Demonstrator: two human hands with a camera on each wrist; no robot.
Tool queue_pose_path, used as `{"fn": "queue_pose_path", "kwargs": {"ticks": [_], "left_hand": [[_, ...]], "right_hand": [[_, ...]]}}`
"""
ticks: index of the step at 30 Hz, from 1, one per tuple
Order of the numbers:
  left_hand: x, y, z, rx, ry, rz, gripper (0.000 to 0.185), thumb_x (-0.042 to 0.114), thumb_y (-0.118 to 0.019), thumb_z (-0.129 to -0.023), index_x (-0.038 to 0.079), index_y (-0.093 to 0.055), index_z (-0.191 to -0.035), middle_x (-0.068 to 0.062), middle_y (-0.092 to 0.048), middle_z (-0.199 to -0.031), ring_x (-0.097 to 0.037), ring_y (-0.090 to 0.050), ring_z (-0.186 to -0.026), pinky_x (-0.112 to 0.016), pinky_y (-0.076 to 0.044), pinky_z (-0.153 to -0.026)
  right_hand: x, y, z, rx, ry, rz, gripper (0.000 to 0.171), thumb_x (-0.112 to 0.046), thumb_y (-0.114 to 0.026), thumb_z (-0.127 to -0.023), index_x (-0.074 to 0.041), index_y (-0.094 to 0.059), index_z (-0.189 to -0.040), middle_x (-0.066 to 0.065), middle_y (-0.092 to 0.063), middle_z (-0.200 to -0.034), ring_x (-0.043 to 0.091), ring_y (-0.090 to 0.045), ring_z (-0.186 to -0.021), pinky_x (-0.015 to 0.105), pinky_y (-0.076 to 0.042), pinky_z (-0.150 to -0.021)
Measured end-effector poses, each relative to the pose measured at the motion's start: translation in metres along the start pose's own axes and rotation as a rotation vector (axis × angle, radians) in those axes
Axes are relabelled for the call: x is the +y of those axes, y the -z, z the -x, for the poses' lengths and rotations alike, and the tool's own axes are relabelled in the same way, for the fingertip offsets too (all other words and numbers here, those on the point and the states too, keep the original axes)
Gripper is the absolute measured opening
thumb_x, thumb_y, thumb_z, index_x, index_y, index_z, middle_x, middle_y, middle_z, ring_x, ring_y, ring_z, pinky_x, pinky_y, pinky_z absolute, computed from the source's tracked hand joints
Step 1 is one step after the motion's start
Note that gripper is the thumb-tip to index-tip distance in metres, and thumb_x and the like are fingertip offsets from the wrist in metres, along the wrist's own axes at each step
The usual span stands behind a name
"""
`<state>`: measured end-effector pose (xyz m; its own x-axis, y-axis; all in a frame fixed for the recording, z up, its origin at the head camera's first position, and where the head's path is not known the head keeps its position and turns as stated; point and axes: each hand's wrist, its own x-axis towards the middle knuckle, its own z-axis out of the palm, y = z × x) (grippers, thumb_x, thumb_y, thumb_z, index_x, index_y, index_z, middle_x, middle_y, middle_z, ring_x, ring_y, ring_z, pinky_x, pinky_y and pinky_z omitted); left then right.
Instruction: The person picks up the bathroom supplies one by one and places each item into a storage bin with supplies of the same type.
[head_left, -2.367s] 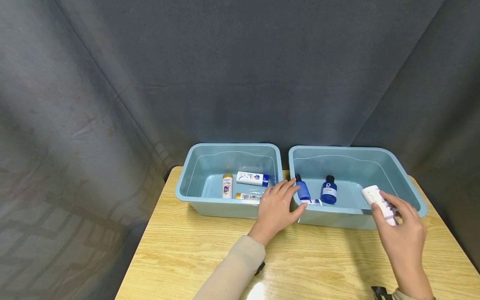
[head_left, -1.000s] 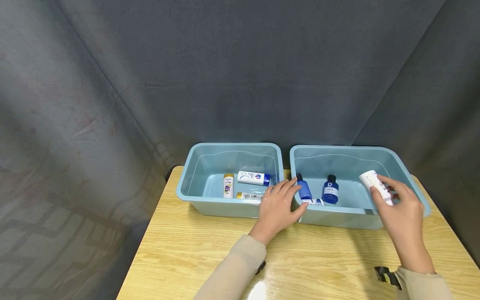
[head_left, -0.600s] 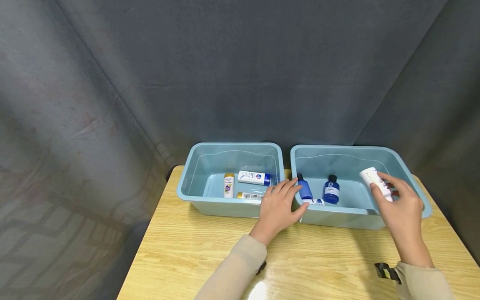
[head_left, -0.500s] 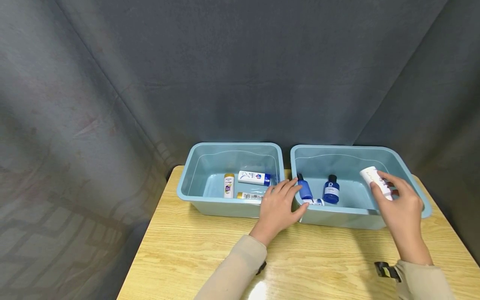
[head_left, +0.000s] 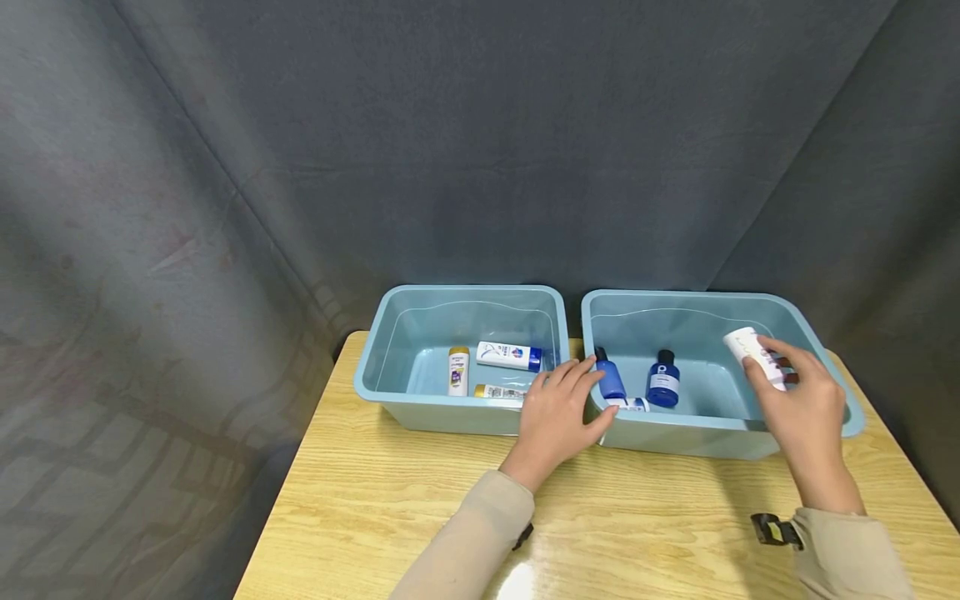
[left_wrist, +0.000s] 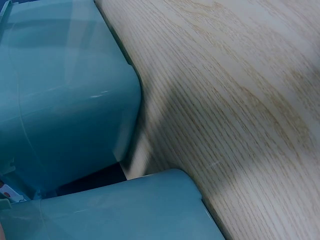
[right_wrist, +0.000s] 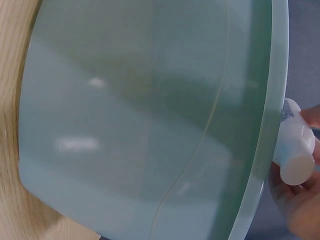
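Holding the white bottle (head_left: 756,357) above the right tub (head_left: 750,304), the right hand (head_left: 804,408) could drop it outside — left hand (head_left: 555,417) rests flat, fingers relaxed.

Two light-blue plastic tubs stand side by side on one wooden worktop (head_left: 420,500): the left tub (head_left: 390,400) and the right tub (head_left: 675,433). The left tub holds three small bottles: a yellow-capped one (head_left: 457,370), a white blue-capped one (head_left: 508,356) and a third lying flat (head_left: 498,391). The right tub holds two blue bottles (head_left: 611,377) (head_left: 663,380) and one small white item (head_left: 630,404). One white bottle (head_left: 759,357) sits in the right hand's fingers (head_left: 772,354). Two hands show.
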<state>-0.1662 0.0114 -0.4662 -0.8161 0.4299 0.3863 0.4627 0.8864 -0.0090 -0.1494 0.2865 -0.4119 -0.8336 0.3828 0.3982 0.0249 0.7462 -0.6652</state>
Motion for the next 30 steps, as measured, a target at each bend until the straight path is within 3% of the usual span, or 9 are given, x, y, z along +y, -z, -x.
{"fn": "queue_pose_path", "kwargs": {"ticks": [4, 16, 24, 30], "left_hand": [[0.0, 0.0, 0.0, 0.003, -0.001, -0.001, 0.056, 0.066, -0.039, -0.096, 0.034, -0.056, -0.139, 0.015, -0.042, -0.152, -0.01, -0.043, -0.135, -0.035, -0.041, -0.105], [0.0, 0.0, 0.0, 0.02, -0.007, -0.005, 0.055, 0.066, -0.04, -0.096, 0.034, -0.057, -0.138, 0.015, -0.043, -0.151, -0.009, -0.044, -0.134, -0.035, -0.042, -0.105], [0.0, -0.001, 0.0, 0.027, -0.009, 0.003, 0.055, 0.065, -0.039, -0.097, 0.033, -0.057, -0.138, 0.014, -0.043, -0.151, -0.01, -0.044, -0.134, -0.035, -0.042, -0.105], [0.0, -0.001, 0.0, 0.026, -0.009, 0.005, 0.055, 0.065, -0.04, -0.096, 0.034, -0.057, -0.138, 0.014, -0.043, -0.151, -0.01, -0.044, -0.134, -0.035, -0.042, -0.105]], "right_hand": [[0.002, 0.0, -0.003, -0.019, -0.009, 0.018, 0.043, -0.013, -0.069, -0.091, -0.002, -0.063, -0.132, 0.026, -0.062, -0.12, 0.015, -0.048, -0.089, 0.021, -0.033, -0.064], [0.01, 0.0, -0.013, -0.06, 0.008, 0.035, 0.043, -0.012, -0.069, -0.091, 0.002, -0.062, -0.131, 0.031, -0.061, -0.117, 0.033, -0.053, -0.091, 0.02, -0.032, -0.059], [0.015, 0.0, -0.018, -0.087, 0.008, 0.059, 0.044, -0.014, -0.068, -0.092, 0.002, -0.061, -0.131, 0.031, -0.062, -0.115, 0.032, -0.054, -0.089, 0.018, -0.033, -0.057], [0.017, 0.0, -0.019, -0.136, -0.011, 0.077, 0.046, -0.018, -0.066, -0.094, 0.003, -0.058, -0.135, 0.033, -0.06, -0.118, 0.039, -0.056, -0.093, 0.021, -0.034, -0.055]]}}
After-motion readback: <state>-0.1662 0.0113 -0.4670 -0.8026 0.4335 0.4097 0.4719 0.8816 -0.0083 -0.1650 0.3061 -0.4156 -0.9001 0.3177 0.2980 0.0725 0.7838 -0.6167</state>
